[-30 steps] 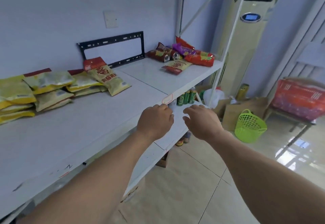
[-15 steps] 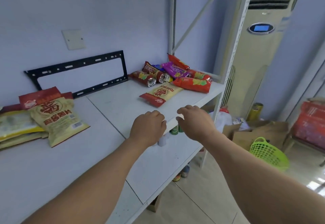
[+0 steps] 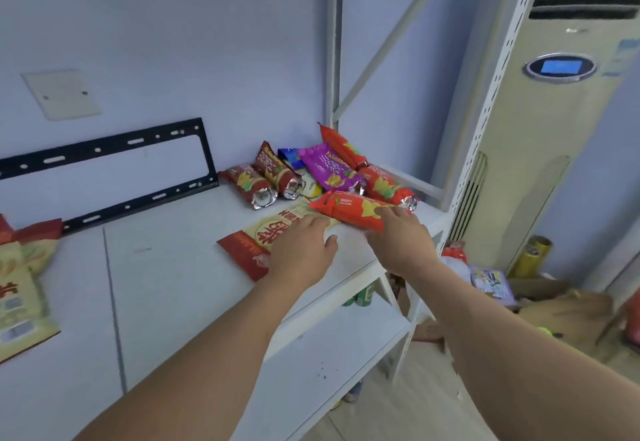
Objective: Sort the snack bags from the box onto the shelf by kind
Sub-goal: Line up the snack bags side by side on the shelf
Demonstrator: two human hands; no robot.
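Note:
A heap of snack bags lies at the right end of the white shelf (image 3: 166, 277): dark red ones (image 3: 251, 186), a purple one (image 3: 329, 166) and orange ones (image 3: 382, 184). In front of the heap lie a flat cream-and-red bag (image 3: 258, 238) and an orange bag marked CRISPY (image 3: 346, 208). My left hand (image 3: 301, 250) rests flat on the cream-and-red bag, fingers spread. My right hand (image 3: 398, 236) reaches over the shelf edge, its fingertips touching the near end of the CRISPY bag without closing on it. Another cream-and-red bag (image 3: 20, 298) lies at the far left.
A black metal bracket (image 3: 104, 156) leans against the wall behind the shelf. A tall air conditioner (image 3: 540, 149) stands right of the shelf post (image 3: 485, 94). Green cans (image 3: 362, 296) sit on the lower shelf. Cardboard and bags clutter the floor at right.
Both hands have moved forward from the shelf's front edge onto the bags. The view has swung right and closer to the heap of snacks.

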